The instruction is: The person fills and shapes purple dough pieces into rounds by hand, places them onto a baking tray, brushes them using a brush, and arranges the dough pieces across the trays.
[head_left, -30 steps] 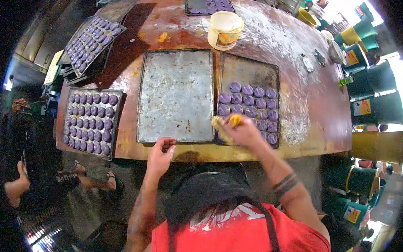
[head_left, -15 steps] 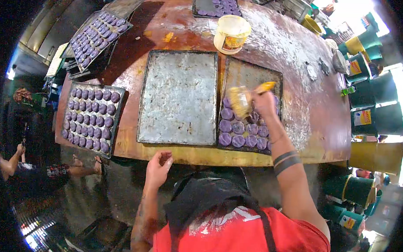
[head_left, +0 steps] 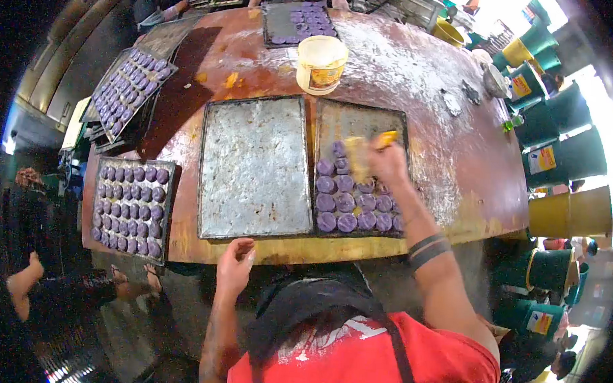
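My right hand point(head_left: 388, 164) is closed round a wide brush point(head_left: 357, 158) with a yellow handle, over the purple dough pieces on the right tray point(head_left: 363, 116). The bristles are blurred, and my hand and forearm hide some of the pieces. Several rows of flat round purple pieces point(head_left: 346, 203) lie on the tray's near part. Left of it lies a bare metal tray point(head_left: 257, 166). At its near edge my left hand point(head_left: 235, 267) hovers, fingers loosely curled, with nothing visible in it.
A white bucket point(head_left: 322, 64) stands behind the trays. Another tray of purple pieces point(head_left: 130, 209) lies left, with stacked trays point(head_left: 131, 91) behind it. Beyond the bucket is a further tray point(head_left: 278, 28), near another person's hands. Green and yellow bins point(head_left: 569, 211) line the right side.
The brush in my right hand has moved from the near left of the right tray to its middle and far part. My left hand stays near the bare tray's edge. The camera view has shifted.
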A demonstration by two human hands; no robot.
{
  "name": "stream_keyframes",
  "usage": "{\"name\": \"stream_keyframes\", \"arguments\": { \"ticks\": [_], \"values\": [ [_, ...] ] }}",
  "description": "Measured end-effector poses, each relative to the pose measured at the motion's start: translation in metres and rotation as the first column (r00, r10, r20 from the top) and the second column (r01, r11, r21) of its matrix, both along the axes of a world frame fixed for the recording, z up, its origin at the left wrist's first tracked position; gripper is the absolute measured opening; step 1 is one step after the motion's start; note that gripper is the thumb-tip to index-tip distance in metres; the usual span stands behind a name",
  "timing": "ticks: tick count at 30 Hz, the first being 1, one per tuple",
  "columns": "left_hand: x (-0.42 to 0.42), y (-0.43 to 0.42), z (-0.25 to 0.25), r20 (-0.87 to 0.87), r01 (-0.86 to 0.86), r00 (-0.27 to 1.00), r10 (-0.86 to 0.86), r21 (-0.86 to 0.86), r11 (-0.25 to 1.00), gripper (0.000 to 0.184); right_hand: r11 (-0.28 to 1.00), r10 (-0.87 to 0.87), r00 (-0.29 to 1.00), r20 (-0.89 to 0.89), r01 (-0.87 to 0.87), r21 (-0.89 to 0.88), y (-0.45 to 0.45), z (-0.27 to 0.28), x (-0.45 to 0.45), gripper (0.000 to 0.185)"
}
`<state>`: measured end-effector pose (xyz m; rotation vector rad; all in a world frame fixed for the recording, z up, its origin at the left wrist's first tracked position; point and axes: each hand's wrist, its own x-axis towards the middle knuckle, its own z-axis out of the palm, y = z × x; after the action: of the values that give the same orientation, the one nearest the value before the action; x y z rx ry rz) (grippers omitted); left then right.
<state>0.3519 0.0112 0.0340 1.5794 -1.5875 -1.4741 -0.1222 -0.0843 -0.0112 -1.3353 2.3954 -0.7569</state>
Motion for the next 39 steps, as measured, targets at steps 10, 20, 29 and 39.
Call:
{"name": "stream_keyframes", "arguments": {
  "ticks": [10, 20, 29, 39],
  "values": [
    [-0.013, -0.006, -0.001, -0.069, 0.005, 0.998, -0.001, 0.051, 0.999, 0.022, 0.934, 0.301, 0.892, -0.338, -0.346, -0.083, 0.09, 0.023, -0.067, 0.023],
    [-0.032, -0.022, -0.011, -0.084, 0.04, 0.996, -0.036, 0.041, 0.998, 0.023, 0.876, 0.433, 0.895, 0.108, -0.446, 0.185, 0.202, 0.098, 0.01, 0.022],
    [-0.061, -0.02, 0.002, 0.04, 0.183, 0.983, -0.18, -0.091, 0.979, 0.024, 0.986, 0.1, 0.985, -0.137, -0.117, -0.117, 0.096, 0.064, -0.074, 0.02],
    [-0.09, 0.006, -0.028, -0.05, -0.007, 0.999, 0.006, -0.024, 1.0, 0.023, 0.909, 0.389, 0.917, 0.092, -0.365, -0.201, 0.105, 0.11, 0.041, 0.018]
  ]
}}
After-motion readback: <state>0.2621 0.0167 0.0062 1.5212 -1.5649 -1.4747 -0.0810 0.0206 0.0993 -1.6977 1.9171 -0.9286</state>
